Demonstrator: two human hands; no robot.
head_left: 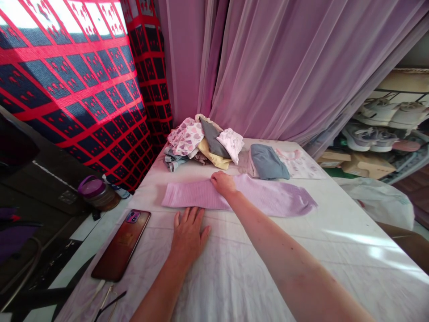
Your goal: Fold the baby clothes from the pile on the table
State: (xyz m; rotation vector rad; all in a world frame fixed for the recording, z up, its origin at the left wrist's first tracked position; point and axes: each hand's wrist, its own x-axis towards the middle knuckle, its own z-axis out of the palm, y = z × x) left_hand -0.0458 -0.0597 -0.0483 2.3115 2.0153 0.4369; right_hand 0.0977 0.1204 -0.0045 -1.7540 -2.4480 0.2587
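Observation:
A long lilac ribbed garment (281, 197) lies flat across the table, like a folded pair of leggings; its exact kind I cannot tell. My right hand (223, 182) reaches over it, fingers curled together at its far edge, gripping the cloth there. On the near side, my left hand (189, 235) rests palm down with fingers spread, the fingertips touching the garment's near edge. Behind the garment sit a loose heap of clothes (214, 138) in printed, grey and yellow cloth, and a folded blue-grey garment (268, 161) on top of lighter pieces.
A phone (122, 246) with a cable lies on the left of the white-covered table (301, 255). Left of it stands a jar with a purple lid (97, 192). Purple curtains (268, 67) hang behind. At right are shelves with shoes (368, 134) and a plastic bag (378, 203).

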